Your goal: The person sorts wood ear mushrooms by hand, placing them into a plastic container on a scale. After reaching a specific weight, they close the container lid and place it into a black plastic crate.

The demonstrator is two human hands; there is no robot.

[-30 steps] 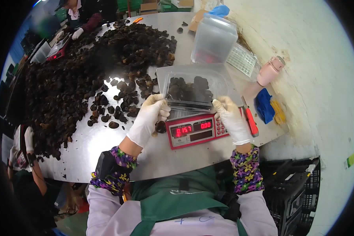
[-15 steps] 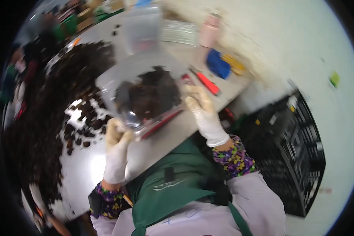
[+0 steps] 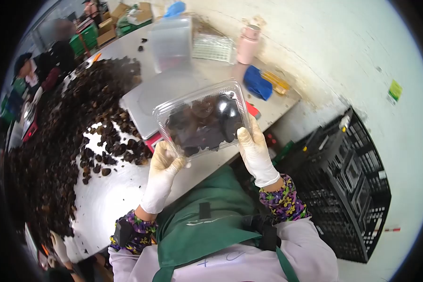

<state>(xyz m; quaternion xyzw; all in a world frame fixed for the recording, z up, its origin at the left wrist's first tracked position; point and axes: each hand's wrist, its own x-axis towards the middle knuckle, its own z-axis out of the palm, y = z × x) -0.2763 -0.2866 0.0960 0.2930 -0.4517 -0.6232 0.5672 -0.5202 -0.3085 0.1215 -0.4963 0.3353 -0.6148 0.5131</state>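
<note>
In the head view I hold a clear plastic tray (image 3: 204, 117) with both hands, tilted towards me. Dark brown, mushroom-like pieces fill much of it. My left hand (image 3: 167, 160), in a pale glove, pinches the tray's lower left corner. On the right side, my gloved right hand (image 3: 254, 144) grips the edge with the thumb on top. Behind the tray is a weighing scale (image 3: 143, 115) with a grey plate and red body, partly hidden.
A large heap of dark pieces (image 3: 51, 155) covers the table's left side. Stacked clear trays (image 3: 171, 44), a pink bottle (image 3: 248, 44), a blue cloth-like item (image 3: 257, 82) and a red tool (image 3: 253, 110) lie beyond. Black crates (image 3: 343, 183) stand right. Co-workers (image 3: 28, 75) are at left.
The tray has come off the scale area, up and to the right, and tilts more towards me. Both hands have moved with it and keep their hold.
</note>
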